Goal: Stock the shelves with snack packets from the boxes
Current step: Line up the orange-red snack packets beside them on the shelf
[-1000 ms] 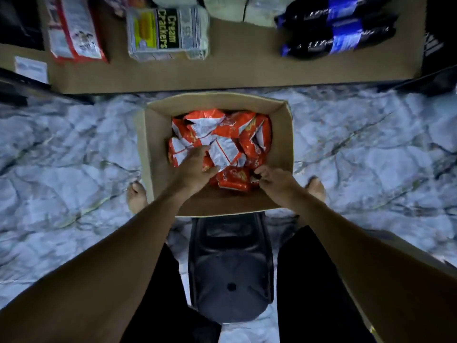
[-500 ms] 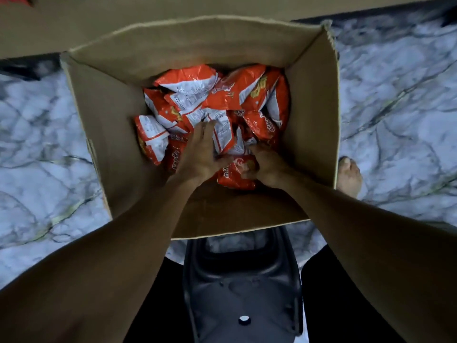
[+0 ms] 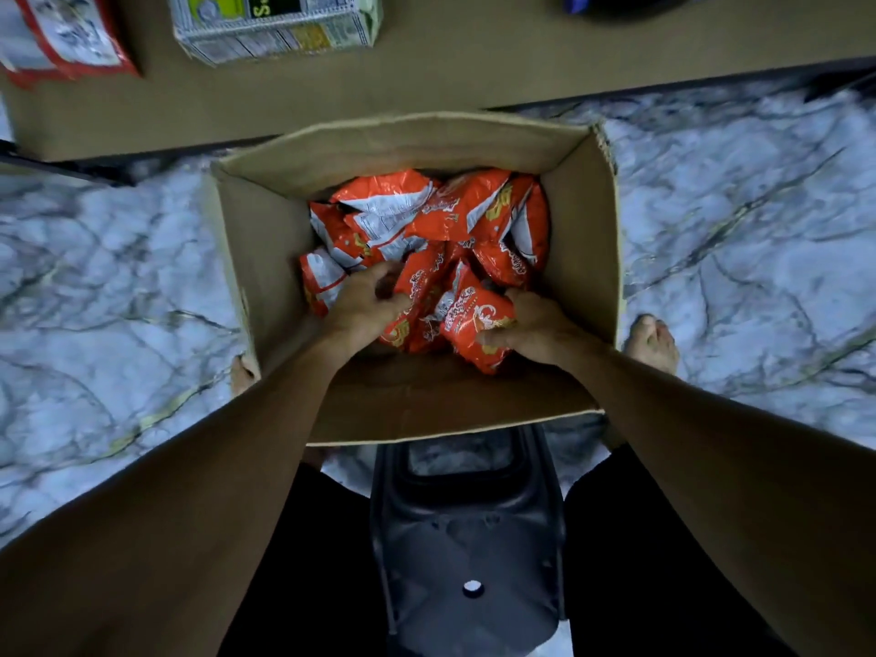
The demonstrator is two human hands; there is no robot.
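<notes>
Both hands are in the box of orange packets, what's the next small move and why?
Probably lift both hands clear of the cardboard box: the right hand grips an orange packet, the left hand grips neighbouring packets, and the shelf lies just beyond.

A: Box?
B: Open brown cardboard box (image 3: 265,258) on the floor (image 3: 118,301), just before the shelf (image 3: 426,73); orange-and-white snack packets (image 3: 441,215) heaped loose inside.
A: Any held?
B: Front packet (image 3: 469,329) tilted up, gripped by the right hand (image 3: 535,324); left hand (image 3: 362,303) curled round a second packet (image 3: 417,286) just beside it.
</notes>
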